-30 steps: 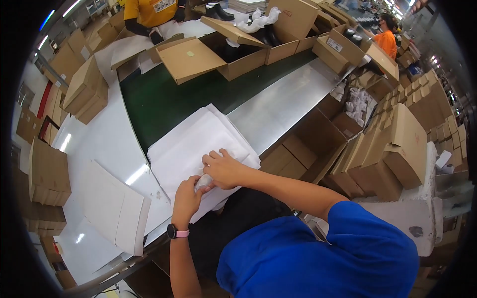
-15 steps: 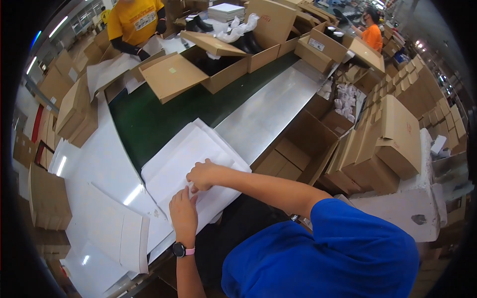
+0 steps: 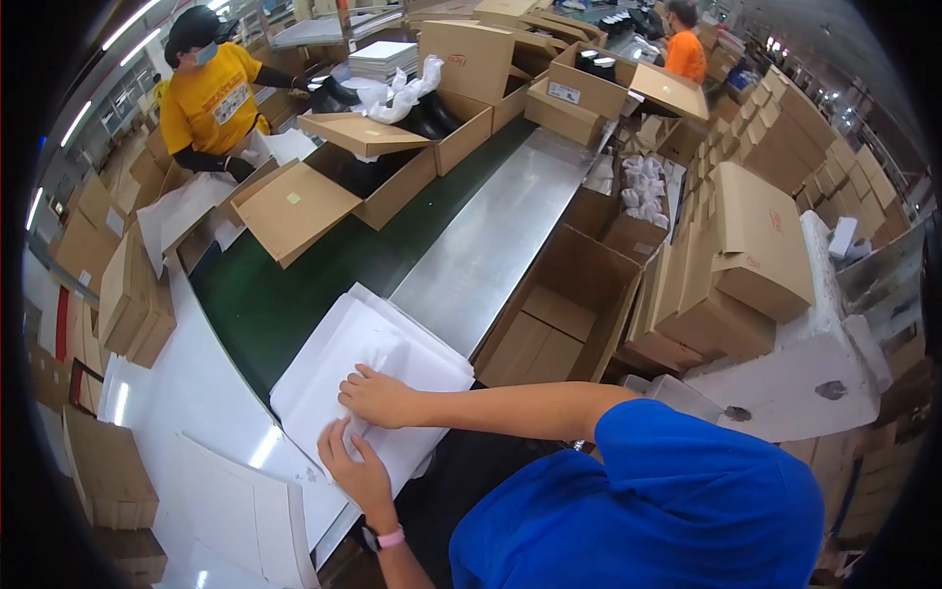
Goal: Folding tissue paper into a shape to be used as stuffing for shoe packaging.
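Note:
A stack of white paper sheets (image 3: 432, 358) lies across the near end of the green belt and the metal strip beside it. On top, the upper sheet is bunched into a crumpled white paper (image 3: 383, 351) under my hands. My right hand (image 3: 378, 395) reaches across from the right, its fingers curled round the gathered paper. Just nearer to me, my left hand (image 3: 355, 466), with a dark watch on a pink band at the wrist, has thumb and fingers round the lower end of the same bunched paper. Part of the paper is hidden under the right hand.
Open brown shoe boxes (image 3: 299, 209) with black footwear stand along the green belt (image 3: 265, 294). A deep carton (image 3: 525, 353) is right of the metal strip (image 3: 491, 236). White cardboard (image 3: 231, 510) lies at left. Yellow-shirted (image 3: 211, 103) and orange-shirted (image 3: 684, 56) people are across and beyond.
The view has shifted, so the boxes sit further left and the yellow-shirted person shows more fully. My left fingers have spread slightly around the bunched paper, and my right hand is more closed over it.

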A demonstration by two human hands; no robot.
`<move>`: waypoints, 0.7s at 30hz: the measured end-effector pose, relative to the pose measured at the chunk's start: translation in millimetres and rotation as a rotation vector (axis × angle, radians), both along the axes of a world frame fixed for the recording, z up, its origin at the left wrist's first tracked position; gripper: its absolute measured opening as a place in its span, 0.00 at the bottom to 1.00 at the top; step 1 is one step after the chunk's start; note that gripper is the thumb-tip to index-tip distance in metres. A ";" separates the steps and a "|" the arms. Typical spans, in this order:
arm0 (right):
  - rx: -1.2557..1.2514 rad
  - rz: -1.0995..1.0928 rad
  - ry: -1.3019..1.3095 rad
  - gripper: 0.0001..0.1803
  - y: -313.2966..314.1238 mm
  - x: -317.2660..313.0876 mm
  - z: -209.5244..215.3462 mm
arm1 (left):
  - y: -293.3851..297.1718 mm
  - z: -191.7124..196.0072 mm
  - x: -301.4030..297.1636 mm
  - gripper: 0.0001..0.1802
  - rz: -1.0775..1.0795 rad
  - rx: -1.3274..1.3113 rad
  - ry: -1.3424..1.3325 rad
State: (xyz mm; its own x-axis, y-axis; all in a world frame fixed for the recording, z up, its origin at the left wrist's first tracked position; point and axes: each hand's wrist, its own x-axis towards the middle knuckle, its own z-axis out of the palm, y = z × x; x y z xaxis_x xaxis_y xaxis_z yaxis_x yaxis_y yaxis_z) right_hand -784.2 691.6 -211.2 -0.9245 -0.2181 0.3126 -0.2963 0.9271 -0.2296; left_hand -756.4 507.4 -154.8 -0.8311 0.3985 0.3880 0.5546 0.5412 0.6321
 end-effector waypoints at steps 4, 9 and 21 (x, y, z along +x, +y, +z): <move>-0.170 0.052 -0.197 0.22 3.3 1.1 25.7 | -26.3 -50.5 29.4 0.17 0.043 0.420 -0.639; -0.775 0.195 -0.417 0.32 -13.5 40.4 34.8 | -37.2 -61.7 34.7 0.26 -0.007 0.873 -0.877; -1.027 0.355 -0.846 0.43 13.5 128.9 85.0 | -22.0 -19.4 38.4 0.65 -0.512 0.663 -1.117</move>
State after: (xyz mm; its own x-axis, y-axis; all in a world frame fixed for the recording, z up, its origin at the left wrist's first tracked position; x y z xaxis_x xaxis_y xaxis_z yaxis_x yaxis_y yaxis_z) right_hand -655.2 705.1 -126.1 -0.8557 -0.4953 -0.1496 0.0927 0.1375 -0.9861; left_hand -718.0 485.4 -174.1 -0.6421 0.7534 -0.1417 -0.3639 -0.1368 0.9213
